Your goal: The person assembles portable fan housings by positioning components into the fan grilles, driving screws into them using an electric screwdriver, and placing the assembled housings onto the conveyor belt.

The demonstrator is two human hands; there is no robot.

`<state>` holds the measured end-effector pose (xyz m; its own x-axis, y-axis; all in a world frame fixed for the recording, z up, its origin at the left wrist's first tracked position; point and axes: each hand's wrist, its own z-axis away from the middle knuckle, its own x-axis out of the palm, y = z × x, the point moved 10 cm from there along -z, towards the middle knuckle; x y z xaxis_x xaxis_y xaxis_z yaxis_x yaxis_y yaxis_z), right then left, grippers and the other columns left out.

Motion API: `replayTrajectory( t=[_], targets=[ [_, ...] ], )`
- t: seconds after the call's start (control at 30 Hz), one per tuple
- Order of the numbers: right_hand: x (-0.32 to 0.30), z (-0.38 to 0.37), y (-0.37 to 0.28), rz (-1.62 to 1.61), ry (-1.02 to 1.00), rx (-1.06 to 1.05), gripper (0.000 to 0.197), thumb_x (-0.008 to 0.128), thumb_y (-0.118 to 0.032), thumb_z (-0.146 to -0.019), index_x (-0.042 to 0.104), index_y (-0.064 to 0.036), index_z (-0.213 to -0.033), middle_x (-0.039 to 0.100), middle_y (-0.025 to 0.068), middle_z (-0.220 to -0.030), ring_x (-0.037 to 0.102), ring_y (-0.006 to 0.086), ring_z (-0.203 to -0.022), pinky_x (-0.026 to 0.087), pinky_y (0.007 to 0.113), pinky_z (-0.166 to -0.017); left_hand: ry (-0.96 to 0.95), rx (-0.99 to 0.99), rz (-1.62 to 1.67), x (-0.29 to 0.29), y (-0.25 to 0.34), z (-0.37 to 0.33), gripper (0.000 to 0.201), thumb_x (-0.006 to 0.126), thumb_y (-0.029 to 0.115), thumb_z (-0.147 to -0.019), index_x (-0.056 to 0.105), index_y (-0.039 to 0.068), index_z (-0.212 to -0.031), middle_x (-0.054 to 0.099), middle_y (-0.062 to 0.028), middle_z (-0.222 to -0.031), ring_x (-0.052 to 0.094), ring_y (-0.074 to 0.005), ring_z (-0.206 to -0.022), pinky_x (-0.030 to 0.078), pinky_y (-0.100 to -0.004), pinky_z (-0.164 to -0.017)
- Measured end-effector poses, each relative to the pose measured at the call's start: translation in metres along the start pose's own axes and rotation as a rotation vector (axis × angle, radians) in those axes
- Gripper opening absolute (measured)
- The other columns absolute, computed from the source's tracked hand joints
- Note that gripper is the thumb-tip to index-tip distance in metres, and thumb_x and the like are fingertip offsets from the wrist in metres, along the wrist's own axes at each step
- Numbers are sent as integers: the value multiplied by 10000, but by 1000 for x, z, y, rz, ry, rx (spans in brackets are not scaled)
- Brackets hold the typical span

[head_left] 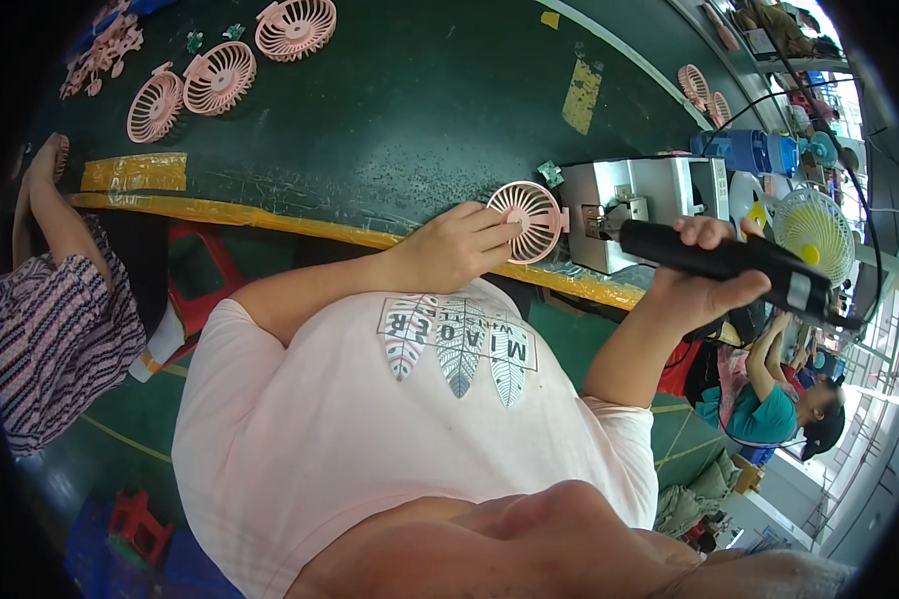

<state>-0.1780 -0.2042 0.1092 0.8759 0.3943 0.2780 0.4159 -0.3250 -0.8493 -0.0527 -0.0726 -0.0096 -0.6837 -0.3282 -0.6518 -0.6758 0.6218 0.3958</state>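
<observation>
My left hand pinches the hub of a round pink fan grille at the table's near edge. Wrapped in the fingers of my right hand is a black electric screwdriver, held lying sideways with its nose pointing left. That nose is close to the front of a silver metal box, probably a screw feeder; I cannot tell whether they touch. Behind the grille, a small green circuit board lies beside the box.
Several pink fan grilles and small pink parts lie on the dark green table at the far left. Yellow tape covers its near edge. A yellow-and-white fan stands right. A co-worker sits right; another's arm shows left.
</observation>
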Motion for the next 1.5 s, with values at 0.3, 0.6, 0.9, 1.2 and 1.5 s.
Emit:
replayTrajectory(
  t=[0.3, 0.6, 0.9, 1.2, 1.5],
  targets=[
    [13, -2, 13, -18, -129, 81, 529, 574, -568, -718, 465, -106, -951, 493, 46, -693, 474, 185, -654, 389, 354, -694, 26, -4, -10, -1, -3, 2, 127, 522, 75, -685, 564, 12, -786, 554, -108, -996, 513, -213, -957, 407, -307, -758],
    [8, 3, -24, 86, -51, -182, 699, 493, -633, -730, 362, -74, -1128, 519, 72, -696, 518, 204, -634, 443, 352, -659, 22, -16, 84, -5, -3, 0, 147, 575, 56, -672, 588, -9, -803, 559, -143, -1017, 534, -239, -925, 419, -328, -736],
    [28, 11, -19, 132, -211, -243, 607, 612, -512, -717, 415, -45, -1051, 548, 111, -716, 555, 240, -656, 467, 384, -670, 27, -7, 27, -1, -4, 3, 143, 513, 93, -697, 575, 23, -806, 554, -115, -1018, 504, -221, -982, 400, -309, -766],
    [5, 7, 4, 35, -18, 0, 634, 493, -617, -744, 402, -95, -1092, 509, 58, -684, 484, 193, -616, 409, 356, -634, 31, -1, 18, 1, -5, 4, 118, 509, 93, -696, 563, 29, -780, 552, -107, -1012, 507, -211, -972, 399, -305, -764],
    [28, 19, -32, 209, -170, -356, 745, 542, -648, -675, 400, -27, -1060, 525, 106, -673, 542, 243, -592, 474, 377, -599, 25, 8, 13, -1, -4, 3, 110, 514, 87, -695, 565, 25, -769, 556, -113, -1012, 505, -212, -991, 401, -308, -769]
  ],
)
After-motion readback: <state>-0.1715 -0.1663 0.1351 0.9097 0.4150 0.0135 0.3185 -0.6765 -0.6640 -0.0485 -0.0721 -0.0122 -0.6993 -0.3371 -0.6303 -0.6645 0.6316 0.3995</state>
